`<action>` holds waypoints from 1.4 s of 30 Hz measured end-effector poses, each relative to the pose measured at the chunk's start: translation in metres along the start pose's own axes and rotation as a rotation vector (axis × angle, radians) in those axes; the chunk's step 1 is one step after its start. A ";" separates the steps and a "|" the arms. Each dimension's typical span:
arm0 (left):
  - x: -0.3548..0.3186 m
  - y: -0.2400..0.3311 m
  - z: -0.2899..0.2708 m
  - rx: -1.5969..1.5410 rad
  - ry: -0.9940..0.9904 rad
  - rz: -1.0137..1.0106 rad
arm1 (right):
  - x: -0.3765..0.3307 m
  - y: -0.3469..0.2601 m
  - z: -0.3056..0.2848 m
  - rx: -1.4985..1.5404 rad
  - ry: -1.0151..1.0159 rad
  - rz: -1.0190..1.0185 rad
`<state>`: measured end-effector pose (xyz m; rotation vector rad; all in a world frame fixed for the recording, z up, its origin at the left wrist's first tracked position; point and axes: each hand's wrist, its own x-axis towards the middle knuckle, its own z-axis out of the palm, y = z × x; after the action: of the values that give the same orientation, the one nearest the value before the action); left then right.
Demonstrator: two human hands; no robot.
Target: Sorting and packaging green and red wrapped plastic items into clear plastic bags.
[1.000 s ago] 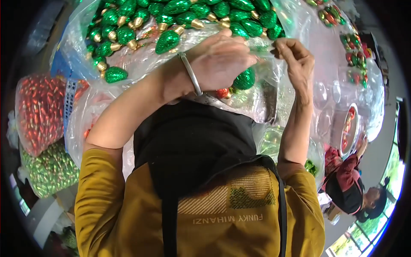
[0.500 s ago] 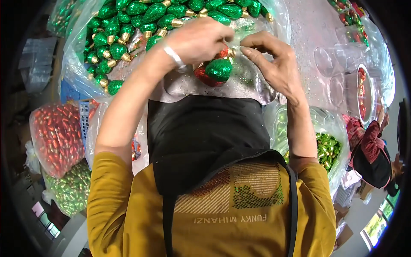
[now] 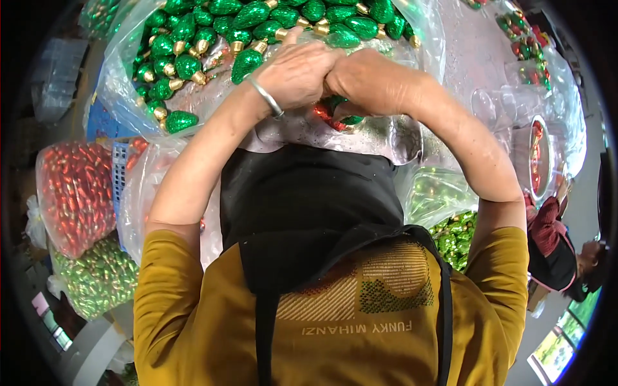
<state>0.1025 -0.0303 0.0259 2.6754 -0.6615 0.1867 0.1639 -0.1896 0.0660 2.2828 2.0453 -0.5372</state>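
Note:
My left hand [image 3: 299, 74], with a silvery band at the wrist, presses against my right hand [image 3: 373, 80] above the table. Both hands have most fingers curled in, and the left index finger points outward. What their fingertips pinch is hidden between them. Right below the hands, partly covered by the right one, lie a red glittery bulb ornament [image 3: 329, 118] and a green glittery bulb ornament [image 3: 352, 120]. Just beyond the left hand, a loose green bulb ornament [image 3: 247, 65] with a gold cap lies at the edge of a big pile of green bulb ornaments [image 3: 238, 18].
A clear plastic bag [image 3: 116, 83] surrounds the green pile. At left stand bags of red ornaments [image 3: 76, 196] and light green ornaments [image 3: 100, 276]. An open bag of green ornaments [image 3: 454, 238] is by my right arm. Clear plastic cups [image 3: 499, 106] lie at right, near another person [image 3: 553, 248].
My right hand has moved left and turned over to meet the left hand, closing the gap between them. The red and green ornaments, plainly visible before, are now mostly covered.

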 end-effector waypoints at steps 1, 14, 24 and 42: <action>0.000 -0.002 0.000 0.026 -0.057 -0.003 | 0.000 -0.001 0.001 -0.019 0.043 -0.007; 0.015 -0.009 -0.002 0.085 -0.221 -0.045 | 0.013 0.015 -0.006 -0.196 -0.077 0.213; 0.017 -0.008 0.007 0.085 -0.196 0.049 | -0.041 -0.003 -0.005 0.089 0.314 0.299; -0.006 0.010 -0.036 -0.006 0.081 0.035 | -0.392 -0.121 0.452 0.627 0.087 1.966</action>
<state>0.0911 -0.0219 0.0607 2.6366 -0.6820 0.3008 -0.0886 -0.6611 -0.2271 3.0300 -1.0079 -0.7255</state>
